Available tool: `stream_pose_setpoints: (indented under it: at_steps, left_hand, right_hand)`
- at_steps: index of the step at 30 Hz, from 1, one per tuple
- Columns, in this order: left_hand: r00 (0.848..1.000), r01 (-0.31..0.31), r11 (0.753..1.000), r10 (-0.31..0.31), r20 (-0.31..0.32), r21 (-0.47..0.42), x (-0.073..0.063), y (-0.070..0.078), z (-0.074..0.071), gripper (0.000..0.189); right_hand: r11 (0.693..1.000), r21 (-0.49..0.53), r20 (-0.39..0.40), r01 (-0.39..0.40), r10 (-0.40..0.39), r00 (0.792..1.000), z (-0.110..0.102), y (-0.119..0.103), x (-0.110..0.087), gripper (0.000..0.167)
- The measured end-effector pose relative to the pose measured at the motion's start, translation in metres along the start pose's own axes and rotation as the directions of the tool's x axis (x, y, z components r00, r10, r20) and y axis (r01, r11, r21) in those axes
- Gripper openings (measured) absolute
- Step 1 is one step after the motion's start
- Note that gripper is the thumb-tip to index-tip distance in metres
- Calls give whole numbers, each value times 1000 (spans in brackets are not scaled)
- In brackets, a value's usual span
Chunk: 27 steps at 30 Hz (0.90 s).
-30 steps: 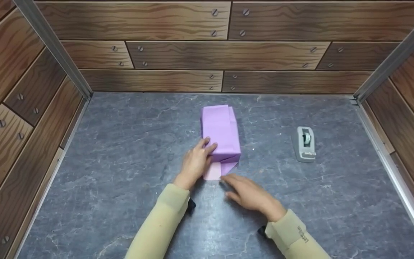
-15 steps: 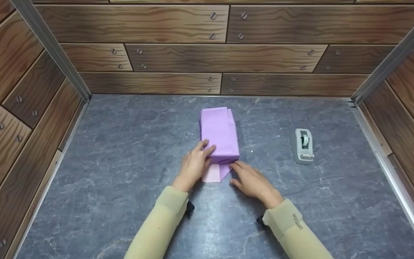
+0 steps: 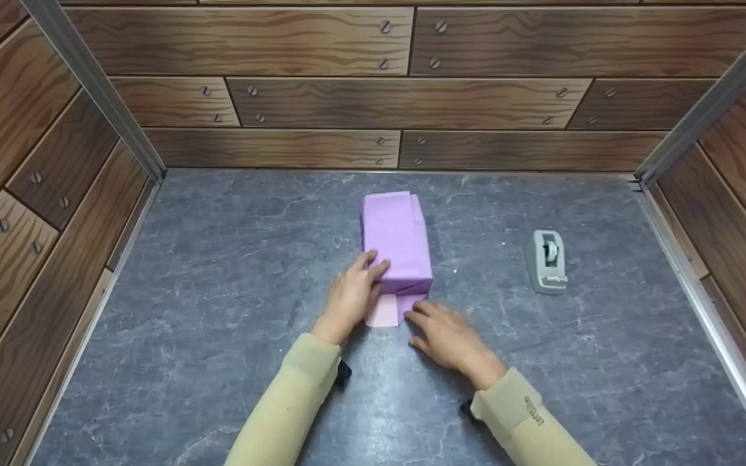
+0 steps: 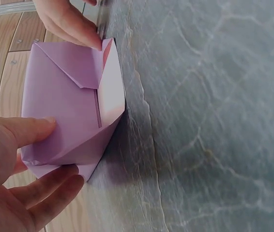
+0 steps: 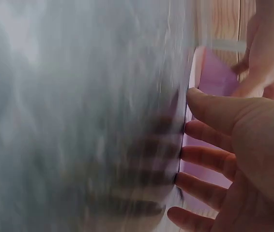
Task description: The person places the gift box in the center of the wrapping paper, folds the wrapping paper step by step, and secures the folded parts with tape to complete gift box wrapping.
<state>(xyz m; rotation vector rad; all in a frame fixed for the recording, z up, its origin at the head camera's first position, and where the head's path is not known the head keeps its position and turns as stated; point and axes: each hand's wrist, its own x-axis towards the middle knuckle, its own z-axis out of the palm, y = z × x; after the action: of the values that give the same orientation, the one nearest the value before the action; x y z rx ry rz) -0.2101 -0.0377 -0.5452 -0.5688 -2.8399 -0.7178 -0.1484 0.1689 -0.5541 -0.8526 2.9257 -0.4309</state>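
A box wrapped in purple paper (image 3: 395, 236) lies on the grey marbled tabletop. At its near end, a paper flap with a pale inner side (image 3: 383, 310) spreads out low over the table. My left hand (image 3: 350, 294) holds the box's near left corner. In the left wrist view, the thumb presses the purple end face (image 4: 62, 106) while other fingers lie along the side. My right hand (image 3: 447, 336) has its fingertips at the flap's right folded edge. Extended fingers (image 5: 207, 159) show beside the purple paper in the right wrist view, close to the tabletop.
A grey tape dispenser (image 3: 548, 262) with a roll in it stands to the right of the box. Wood-patterned panels (image 3: 321, 100) wall in the table at the back and both sides, with metal strips (image 3: 723, 323) along the edges.
My right hand moved from the flap's near edge up to its right fold by the box, then slightly back toward me. The left hand keeps its place on the box.
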Motion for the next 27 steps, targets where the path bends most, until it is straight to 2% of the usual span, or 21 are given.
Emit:
stream_pose_setpoints:
  at_steps: [4,9,12,16,18,22,24,27]
  left_hand:
    - [1000,-13,1000,13,-21,13,0,0,1,46]
    - [1000,-3,1000,4,-23,22,0,1,0,46]
    - [1000,2,1000,-1,-18,25,0,1,0,46]
    - [1000,-2,1000,2,-18,20,0,1,-1,46]
    - [1000,-10,1000,11,-24,20,0,1,-1,45]
    - [999,-26,1000,27,-39,14,0,0,0,44]
    - [999,-29,999,30,-43,12,0,0,0,44]
    - [998,-32,999,32,-47,7,0,-1,1,45]
  right_hand:
    - [997,-38,-3,62,-62,998,5,-14,-5,51]
    - [996,-35,59,79,-77,995,6,-24,-11,54]
    - [996,19,105,84,-85,991,4,-23,-15,55]
    - [984,159,127,86,-106,986,-1,-16,-16,53]
    - [972,223,95,80,-103,990,-5,-11,-16,50]
    - [954,292,-54,59,-45,998,-16,0,-9,45]
    - [954,297,-139,40,2,990,-22,5,-5,44]
    - [962,271,-234,-16,82,969,-28,13,3,44]
